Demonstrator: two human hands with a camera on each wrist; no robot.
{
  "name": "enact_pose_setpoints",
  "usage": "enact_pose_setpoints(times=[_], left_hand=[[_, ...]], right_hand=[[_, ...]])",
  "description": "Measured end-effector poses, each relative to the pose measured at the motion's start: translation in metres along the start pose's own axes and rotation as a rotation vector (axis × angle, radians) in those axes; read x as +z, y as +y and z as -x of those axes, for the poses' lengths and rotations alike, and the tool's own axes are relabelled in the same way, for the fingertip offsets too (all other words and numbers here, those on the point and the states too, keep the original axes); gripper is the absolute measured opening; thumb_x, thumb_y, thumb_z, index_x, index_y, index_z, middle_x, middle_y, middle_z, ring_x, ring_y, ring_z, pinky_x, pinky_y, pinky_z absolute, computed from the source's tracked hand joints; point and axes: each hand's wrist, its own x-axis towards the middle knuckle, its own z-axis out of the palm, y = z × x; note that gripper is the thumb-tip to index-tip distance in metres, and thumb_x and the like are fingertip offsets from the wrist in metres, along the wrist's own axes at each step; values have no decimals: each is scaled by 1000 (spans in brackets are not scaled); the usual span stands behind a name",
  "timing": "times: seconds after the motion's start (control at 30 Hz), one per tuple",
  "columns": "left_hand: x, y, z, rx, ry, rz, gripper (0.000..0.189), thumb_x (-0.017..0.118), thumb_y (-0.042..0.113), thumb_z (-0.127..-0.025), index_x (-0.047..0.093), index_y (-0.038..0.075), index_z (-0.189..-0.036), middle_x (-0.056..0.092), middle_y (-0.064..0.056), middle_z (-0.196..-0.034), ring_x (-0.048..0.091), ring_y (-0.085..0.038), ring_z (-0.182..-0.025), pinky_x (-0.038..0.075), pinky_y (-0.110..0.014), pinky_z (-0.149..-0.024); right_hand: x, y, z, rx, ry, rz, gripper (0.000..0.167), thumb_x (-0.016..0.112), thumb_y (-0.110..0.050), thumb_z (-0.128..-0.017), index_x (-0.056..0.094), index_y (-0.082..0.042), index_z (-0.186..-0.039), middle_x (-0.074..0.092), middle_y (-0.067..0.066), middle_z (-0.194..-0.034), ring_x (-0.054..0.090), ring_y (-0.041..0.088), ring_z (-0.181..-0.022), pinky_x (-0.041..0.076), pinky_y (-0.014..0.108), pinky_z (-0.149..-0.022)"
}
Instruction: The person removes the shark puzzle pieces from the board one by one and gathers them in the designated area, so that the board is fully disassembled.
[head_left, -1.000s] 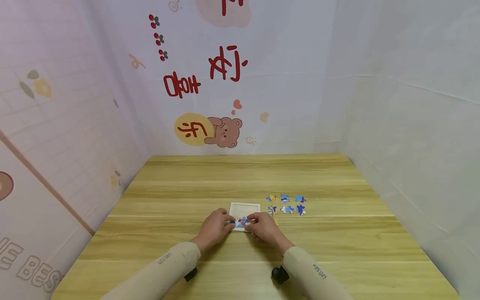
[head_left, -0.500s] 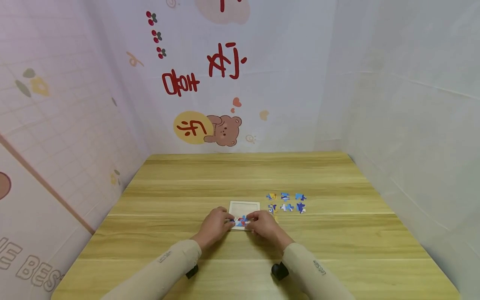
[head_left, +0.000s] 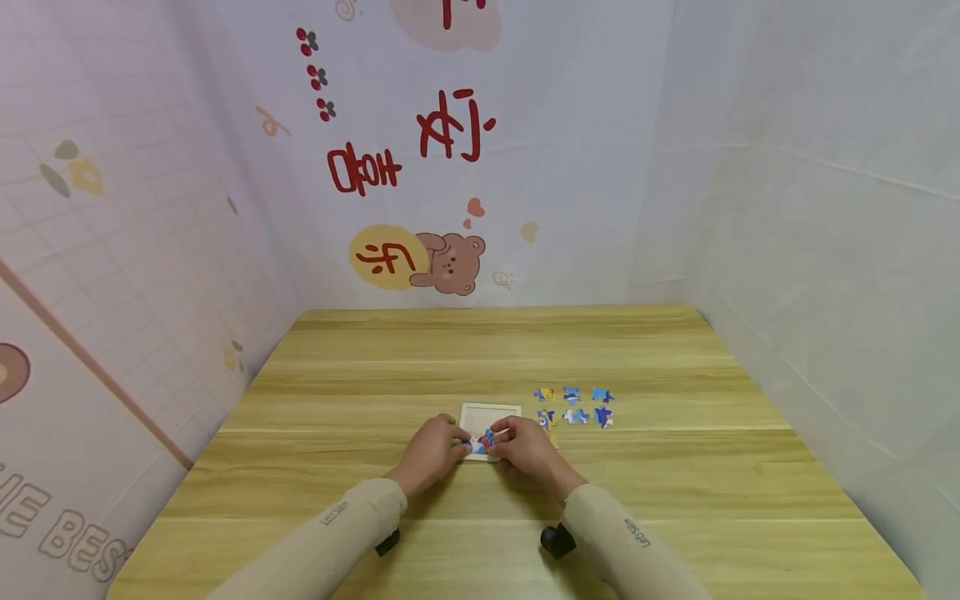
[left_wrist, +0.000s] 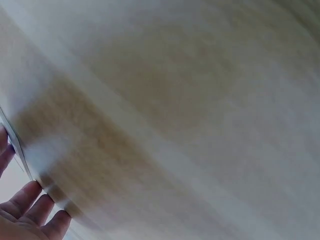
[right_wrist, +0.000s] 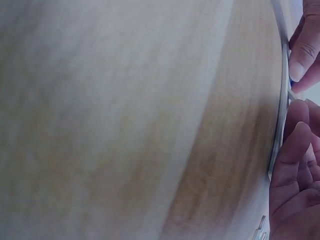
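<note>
A small white puzzle frame (head_left: 491, 408) lies on the table, with colourful jigsaw pieces (head_left: 480, 444) along its near side. My left hand (head_left: 431, 450) is at the frame's left edge, thumb and forefinger pinching a piece there with some blue on it. Its other fingers (left_wrist: 37, 202) reach down by the frame's edge in the left wrist view. From the right, my right hand (head_left: 528, 450) pinches a red and blue puzzle piece (head_left: 487, 438), which looks tilted over the row. Fingertips of both hands hide parts of the pieces.
Several loose puzzle pieces (head_left: 576, 416) lie in rows right of the frame, one of them (head_left: 554, 440) partly behind my right hand. The wooden table (head_left: 360, 358) meets patterned cloth walls (head_left: 570, 167) at the back and sides.
The red and blue piece at my right fingertips has shifted and tipped up slightly, with the right forefinger raised a little. My left hand stays almost where it was.
</note>
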Motion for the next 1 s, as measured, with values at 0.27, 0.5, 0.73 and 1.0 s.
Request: enact_pose_setpoints(times=[0.27,0.5,0.73,1.0], left_hand=[[1,0,1,7,10,-3,15,75,10,-86,78,0,-96,64,-12,-96,59,-27,-87,50,-45,-81],[1,0,0,5,4,-8,15,74,10,-86,78,0,-98,63,-11,-96,59,-27,-87,49,-45,-81],[-2,3,1,-21,-9,-7,15,74,10,-87,77,-1,-98,64,-11,-98,60,-27,-90,49,-46,-85],[1,2,1,-13,-5,2,16,74,9,-87,77,-2,-98,64,-12,-98,60,-27,-90,49,-46,-85]], right_hand=[[2,1,0,-34,9,6,27,68,3,-88,65,3,-115,63,4,-80,61,14,-60,49,26,-51],[-1,-2,0,-52,25,-41,26,63,7,-90,65,4,-116,63,7,-82,60,15,-61,49,25,-51],[-22,-1,-1,8,23,-125,29,61,4,-92,64,0,-121,62,8,-91,61,18,-65,45,25,-51],[-40,7,5,-25,18,-116,31,66,1,-91,63,0,-122,62,8,-92,60,19,-66,43,27,-52]])
